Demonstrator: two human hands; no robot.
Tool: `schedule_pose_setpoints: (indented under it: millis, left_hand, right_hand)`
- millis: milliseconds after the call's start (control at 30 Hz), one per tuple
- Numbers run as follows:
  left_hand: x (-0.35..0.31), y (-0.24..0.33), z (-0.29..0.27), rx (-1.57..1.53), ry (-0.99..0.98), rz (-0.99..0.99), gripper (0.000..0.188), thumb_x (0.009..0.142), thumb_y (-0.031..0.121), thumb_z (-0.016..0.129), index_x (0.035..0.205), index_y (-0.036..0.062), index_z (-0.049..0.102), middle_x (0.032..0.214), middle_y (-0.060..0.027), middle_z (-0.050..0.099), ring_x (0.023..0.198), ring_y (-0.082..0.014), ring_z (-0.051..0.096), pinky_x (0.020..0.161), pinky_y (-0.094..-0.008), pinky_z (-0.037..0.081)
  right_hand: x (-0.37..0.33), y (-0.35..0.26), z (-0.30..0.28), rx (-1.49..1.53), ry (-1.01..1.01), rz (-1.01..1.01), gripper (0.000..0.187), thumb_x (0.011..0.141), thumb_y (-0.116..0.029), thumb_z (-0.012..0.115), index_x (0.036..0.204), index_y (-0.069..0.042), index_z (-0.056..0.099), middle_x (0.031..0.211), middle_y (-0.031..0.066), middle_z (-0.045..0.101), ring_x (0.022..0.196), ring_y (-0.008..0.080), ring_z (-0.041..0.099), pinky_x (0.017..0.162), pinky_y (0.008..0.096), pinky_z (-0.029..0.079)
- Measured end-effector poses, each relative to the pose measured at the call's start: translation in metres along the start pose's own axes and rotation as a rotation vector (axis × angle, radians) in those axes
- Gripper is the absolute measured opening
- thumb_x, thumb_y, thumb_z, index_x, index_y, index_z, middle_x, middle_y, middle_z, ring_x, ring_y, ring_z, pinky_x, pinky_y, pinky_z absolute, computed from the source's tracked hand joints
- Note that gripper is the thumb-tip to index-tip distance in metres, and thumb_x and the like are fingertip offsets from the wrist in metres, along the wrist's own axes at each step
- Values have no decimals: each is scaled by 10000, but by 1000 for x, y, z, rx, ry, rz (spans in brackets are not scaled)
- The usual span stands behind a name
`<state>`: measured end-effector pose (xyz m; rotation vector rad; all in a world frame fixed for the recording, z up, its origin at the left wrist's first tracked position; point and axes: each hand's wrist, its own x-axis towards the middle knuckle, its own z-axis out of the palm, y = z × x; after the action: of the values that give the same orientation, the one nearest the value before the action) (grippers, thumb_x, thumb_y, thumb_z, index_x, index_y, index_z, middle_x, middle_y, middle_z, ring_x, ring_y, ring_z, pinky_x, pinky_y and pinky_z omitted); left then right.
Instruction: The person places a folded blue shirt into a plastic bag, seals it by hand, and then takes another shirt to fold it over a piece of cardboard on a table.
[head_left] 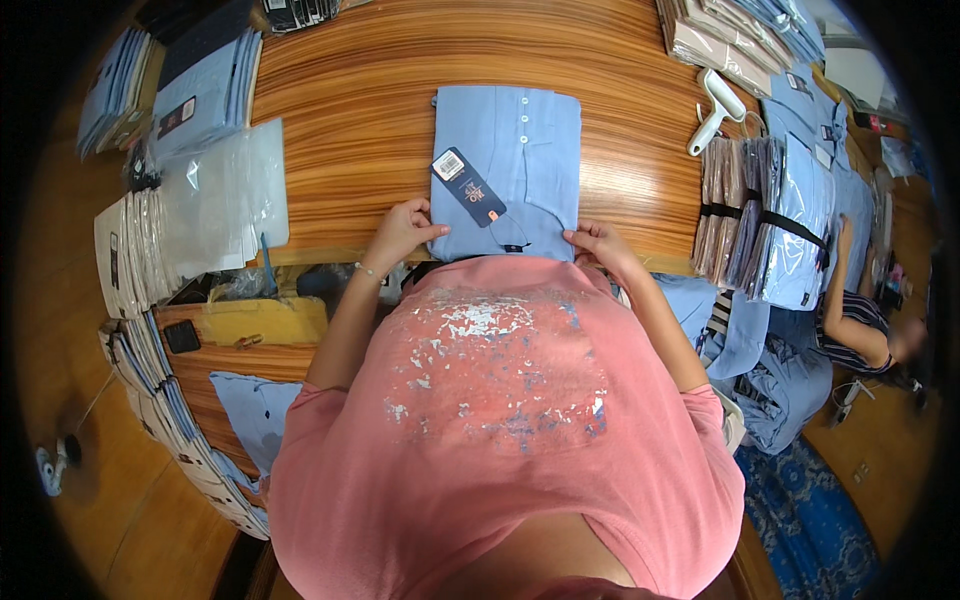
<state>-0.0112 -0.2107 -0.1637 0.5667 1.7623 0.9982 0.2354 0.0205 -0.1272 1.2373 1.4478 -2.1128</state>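
A light blue shirt (550, 130), folded into a neat rectangle, lies on the wooden table in front of me with its buttons facing up. A dark blue hang tag (470, 188) with a white label and an orange mark rests aslant on it, tied by a thin string near the collar. My left hand (405, 238) pinches the near left corner of the shirt between thumb and fingers. At the near right corner, my right hand (602, 247) grips the edge the same way. The fingertips under the fabric are partly hidden.
Clear plastic bags (225, 195) and stacked blue shirts (200, 95) are on the left. To the right stand a white lint roller (716, 110) and strapped bundles of bagged garments (795, 225). A phone (182, 337) lies lower left. Another person (855, 325) works at far right.
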Motion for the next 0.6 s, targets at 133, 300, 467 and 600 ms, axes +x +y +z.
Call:
schedule_pose_setpoints:
  millis: [133, 300, 467, 600]
  left_hand:
    - [0, 10, 5, 232, 382, 273, 291, 711, 153, 742, 888, -9, 578, 666, -56, 606, 588, -98, 524, 554, -244, 428]
    - [8, 0, 1, 29, 63, 72, 298, 709, 138, 734, 903, -26, 576, 728, -69, 626, 620, -106, 541, 587, -240, 438]
    - [3, 9, -5, 35, 5, 95, 252, 755, 129, 695, 918, -25, 579, 719, -54, 623, 634, -102, 552, 593, -218, 435]
    - [-8, 28, 1, -187, -121, -144, 249, 767, 114, 680, 948, -21, 574, 718, -43, 606, 638, -99, 544, 596, -208, 432]
  right_hand:
    - [6, 14, -11, 42, 15, 13, 147, 873, -214, 573, 854, -76, 619, 725, -18, 594, 633, 55, 542, 567, 183, 430]
    - [3, 10, -5, -8, 41, -53, 96, 859, -155, 587, 847, -64, 614, 698, -16, 594, 580, 54, 522, 533, 187, 416]
    - [-2, 8, 7, 40, 102, -116, 74, 805, -78, 645, 789, -45, 581, 613, 3, 586, 497, 54, 499, 441, 186, 373]
    - [4, 18, 7, 120, 73, -130, 100, 789, -71, 666, 778, -39, 572, 587, 1, 566, 452, 49, 461, 399, 187, 333]
